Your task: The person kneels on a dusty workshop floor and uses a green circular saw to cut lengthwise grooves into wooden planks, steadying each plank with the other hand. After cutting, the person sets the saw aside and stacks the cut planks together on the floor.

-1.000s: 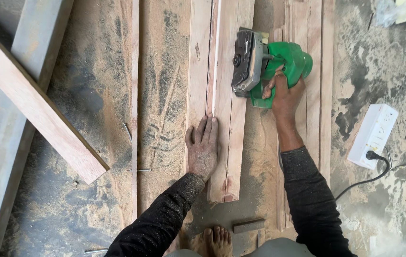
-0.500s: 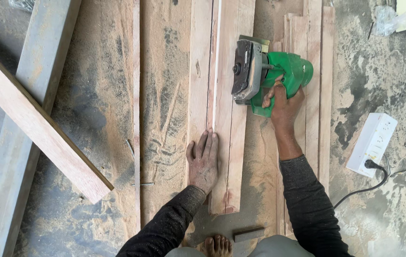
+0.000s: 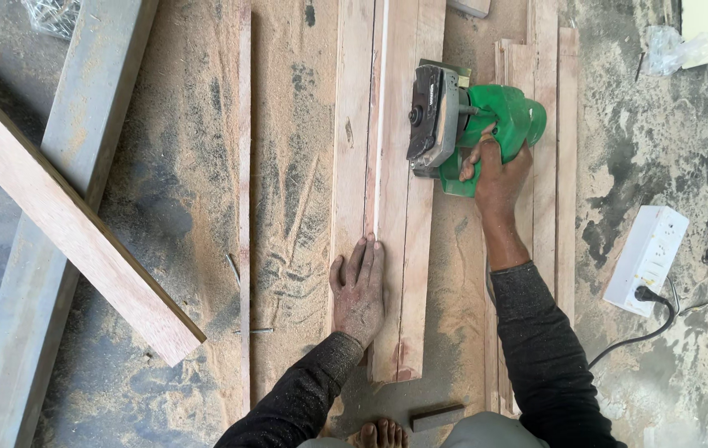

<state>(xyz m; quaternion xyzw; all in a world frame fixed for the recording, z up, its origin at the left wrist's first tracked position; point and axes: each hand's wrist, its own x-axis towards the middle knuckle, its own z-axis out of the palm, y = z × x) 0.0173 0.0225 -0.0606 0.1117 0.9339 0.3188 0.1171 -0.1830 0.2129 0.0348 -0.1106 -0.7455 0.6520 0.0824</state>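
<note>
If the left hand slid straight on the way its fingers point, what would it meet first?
The left hand lies flat on the plank, fingers pointing up its length. Ahead is bare plank along the cut line; the green saw sits off to the right, so the way looks free.

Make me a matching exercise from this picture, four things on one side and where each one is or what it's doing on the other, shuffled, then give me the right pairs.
Things:
1. left hand
2. right hand
3. white power strip
4. loose plank

Places or states:
A. lies on the dusty floor at the right, a black plug in it
B. grips the green power tool
C. lies slantwise across a grey beam
D. presses flat on the board

Pairs: 1-D, 2-B, 3-A, 4-C
</note>
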